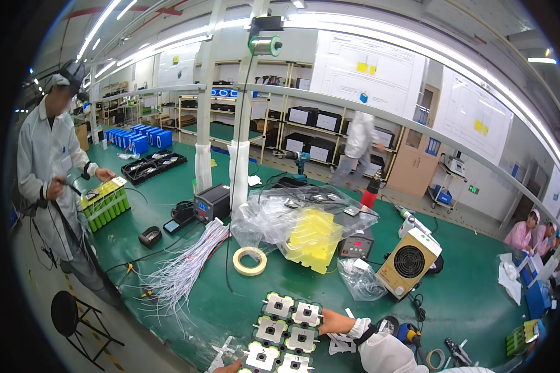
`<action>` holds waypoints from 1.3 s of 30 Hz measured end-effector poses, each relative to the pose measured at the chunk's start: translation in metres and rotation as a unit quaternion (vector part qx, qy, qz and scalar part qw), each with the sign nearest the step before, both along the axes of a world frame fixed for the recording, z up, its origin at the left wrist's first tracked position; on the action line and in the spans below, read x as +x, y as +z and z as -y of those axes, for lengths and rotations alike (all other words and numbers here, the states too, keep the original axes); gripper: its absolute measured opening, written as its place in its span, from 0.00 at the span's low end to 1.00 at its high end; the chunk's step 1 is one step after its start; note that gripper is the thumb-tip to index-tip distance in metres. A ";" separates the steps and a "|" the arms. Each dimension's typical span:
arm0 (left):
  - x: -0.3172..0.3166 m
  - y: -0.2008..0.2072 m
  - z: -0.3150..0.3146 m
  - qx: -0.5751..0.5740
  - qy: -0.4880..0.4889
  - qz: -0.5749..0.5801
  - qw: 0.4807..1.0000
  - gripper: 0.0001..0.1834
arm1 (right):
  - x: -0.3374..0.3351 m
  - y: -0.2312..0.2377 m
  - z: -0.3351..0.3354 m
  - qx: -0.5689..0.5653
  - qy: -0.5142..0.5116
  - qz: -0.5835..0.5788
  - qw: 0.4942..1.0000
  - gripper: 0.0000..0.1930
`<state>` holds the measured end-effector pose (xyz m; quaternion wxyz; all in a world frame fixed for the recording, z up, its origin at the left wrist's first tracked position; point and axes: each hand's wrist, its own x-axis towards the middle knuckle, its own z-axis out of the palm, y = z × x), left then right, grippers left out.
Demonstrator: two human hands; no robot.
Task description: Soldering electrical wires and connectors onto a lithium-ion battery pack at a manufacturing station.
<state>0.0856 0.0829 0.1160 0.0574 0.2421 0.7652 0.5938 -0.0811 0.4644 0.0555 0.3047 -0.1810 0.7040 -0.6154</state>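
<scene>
Black-framed cell block (285, 335), white plates (270, 329) in two columns; right fingers (327, 324) pinching edge; left fingers (232, 367): grip unclear.

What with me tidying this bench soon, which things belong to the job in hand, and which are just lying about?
Job in hand:
- block with white plates, right hand at its right edge, left hand by its lower left

Probably just lying about, touched by neither hand:
- larger tape roll
- yellow sheets
- tan fan
- white wires
</scene>
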 end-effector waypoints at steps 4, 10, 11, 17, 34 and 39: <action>0.004 -0.003 0.002 -0.039 0.012 -0.008 0.999 0.45 | 0.000 0.004 0.003 0.051 -0.007 -0.007 0.999 0.46; 0.009 -0.002 0.002 -0.076 0.024 -0.044 0.996 0.52 | 0.000 0.011 0.001 0.023 0.006 0.038 0.999 0.53; 0.009 -0.005 0.003 -0.075 0.026 -0.042 0.996 0.52 | 0.001 0.011 0.001 0.020 0.007 0.048 0.999 0.53; 0.007 -0.034 0.002 -0.079 0.066 -0.029 0.994 0.56 | 0.000 0.012 0.002 0.041 0.002 0.033 0.999 0.52; 0.012 -0.033 -0.015 -0.078 0.211 -0.196 0.955 0.22 | -0.006 -0.020 -0.024 0.019 -0.008 -0.010 1.000 0.51; 0.005 -0.031 -0.007 -0.103 0.169 -0.207 0.958 0.20 | -0.008 -0.012 -0.023 0.060 0.059 -0.125 0.989 0.42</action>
